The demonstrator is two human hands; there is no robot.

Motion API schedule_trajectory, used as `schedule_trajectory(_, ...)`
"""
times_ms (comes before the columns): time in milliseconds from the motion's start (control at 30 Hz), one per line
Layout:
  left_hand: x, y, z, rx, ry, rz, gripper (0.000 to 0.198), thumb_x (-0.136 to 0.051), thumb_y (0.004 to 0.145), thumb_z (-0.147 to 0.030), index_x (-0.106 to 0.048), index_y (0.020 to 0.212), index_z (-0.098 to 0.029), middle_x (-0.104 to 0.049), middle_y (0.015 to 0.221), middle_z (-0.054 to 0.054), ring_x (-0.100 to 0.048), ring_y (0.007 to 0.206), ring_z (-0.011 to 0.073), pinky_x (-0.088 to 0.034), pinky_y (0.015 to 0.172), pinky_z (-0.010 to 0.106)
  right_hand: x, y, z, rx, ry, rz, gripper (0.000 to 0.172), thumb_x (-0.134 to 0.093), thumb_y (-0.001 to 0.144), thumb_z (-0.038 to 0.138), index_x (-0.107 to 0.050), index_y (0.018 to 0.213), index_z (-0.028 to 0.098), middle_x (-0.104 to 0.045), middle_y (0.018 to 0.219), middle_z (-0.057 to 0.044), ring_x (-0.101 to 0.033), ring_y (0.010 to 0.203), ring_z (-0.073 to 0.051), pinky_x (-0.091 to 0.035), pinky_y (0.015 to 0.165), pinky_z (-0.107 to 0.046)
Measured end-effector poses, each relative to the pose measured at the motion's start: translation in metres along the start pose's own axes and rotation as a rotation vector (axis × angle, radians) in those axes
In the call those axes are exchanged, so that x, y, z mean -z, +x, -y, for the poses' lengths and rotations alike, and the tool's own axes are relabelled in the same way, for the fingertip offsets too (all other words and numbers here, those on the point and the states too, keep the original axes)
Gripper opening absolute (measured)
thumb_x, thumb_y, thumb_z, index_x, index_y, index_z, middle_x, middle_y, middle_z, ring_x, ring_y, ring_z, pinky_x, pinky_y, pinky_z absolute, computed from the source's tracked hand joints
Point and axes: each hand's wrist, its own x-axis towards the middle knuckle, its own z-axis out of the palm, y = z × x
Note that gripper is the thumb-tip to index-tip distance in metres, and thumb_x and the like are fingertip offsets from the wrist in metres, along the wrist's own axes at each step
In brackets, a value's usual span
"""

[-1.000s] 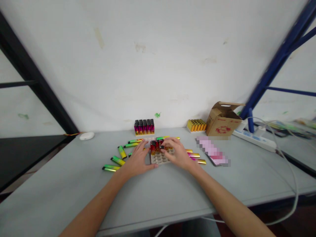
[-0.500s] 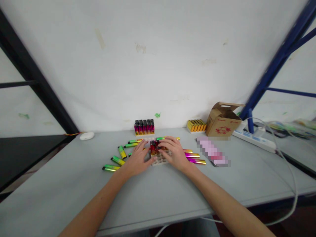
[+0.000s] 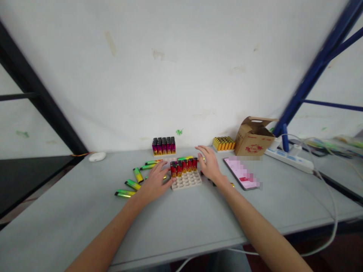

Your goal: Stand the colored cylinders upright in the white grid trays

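Note:
A white tray with rows of round holes [image 3: 186,182] lies in front of me. Red-and-gold battery-like cylinders [image 3: 184,165] stand upright in its far rows, while the near rows show bare holes. Against the tray's left edge rests my left hand [image 3: 155,180], its thumb at the near side and its fingers apart. Just right of the tray, my right hand [image 3: 210,163] is open, fingers stretched out, with nothing visible in it. It partly hides some dark-ended sticks beneath. A green-yellow stick [image 3: 185,158] lies behind the tray.
Green-yellow sticks with black ends [image 3: 132,184] lie to the left. By the wall stand purple black-topped cylinders [image 3: 164,146], yellow cylinders [image 3: 224,143] and an open cardboard box [image 3: 253,141]. A phone [image 3: 241,173], power strip [image 3: 292,161] and white case [image 3: 97,156] are on the table.
My right hand has lifted off the cylinders and moved right, spreading its fingers, so the tray's red cylinders show. My left hand has stayed at the tray's left edge.

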Motion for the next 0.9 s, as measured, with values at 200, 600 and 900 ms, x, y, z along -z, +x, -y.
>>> schedule_trajectory(200, -0.005, -0.001, 0.005, -0.008, 0.021, -0.037, 0.042, -0.051, 0.088, -0.045, -0.062, 0.112, -0.013, -0.049, 0.136, 0.018, -0.039, 0.133, 0.0326, -0.033, 0.111, 0.051, 0.009, 0.0, -0.049, -0.072, 0.003, 0.448, 0.044, -0.037, 0.087, 0.013, -0.064, 0.122, 0.014, -0.061, 0.129, -0.013, -0.053, 0.122, -0.023, -0.036, 0.108, -0.041)
schedule_trajectory(600, -0.004, -0.002, 0.008, -0.007, -0.003, -0.038, 0.042, -0.055, 0.085, -0.049, -0.065, 0.106, -0.014, -0.052, 0.132, 0.019, -0.043, 0.129, 0.0346, -0.036, 0.108, 0.054, 0.025, 0.003, -0.043, -0.267, -0.255, 0.443, 0.03, -0.061, 0.082, 0.031, -0.069, 0.107, 0.016, -0.07, 0.11, -0.012, -0.062, 0.103, -0.027, -0.044, 0.091, -0.036)
schedule_trajectory(900, -0.002, -0.003, 0.007, -0.017, 0.013, -0.023, 0.046, -0.055, 0.085, -0.051, -0.064, 0.11, -0.013, -0.051, 0.133, 0.019, -0.041, 0.131, 0.0335, -0.036, 0.109, 0.052, 0.025, 0.005, -0.046, -0.249, 0.003, 0.456, 0.02, -0.057, 0.084, 0.032, -0.072, 0.091, 0.02, -0.073, 0.096, -0.011, -0.064, 0.091, -0.027, -0.044, 0.083, -0.036)
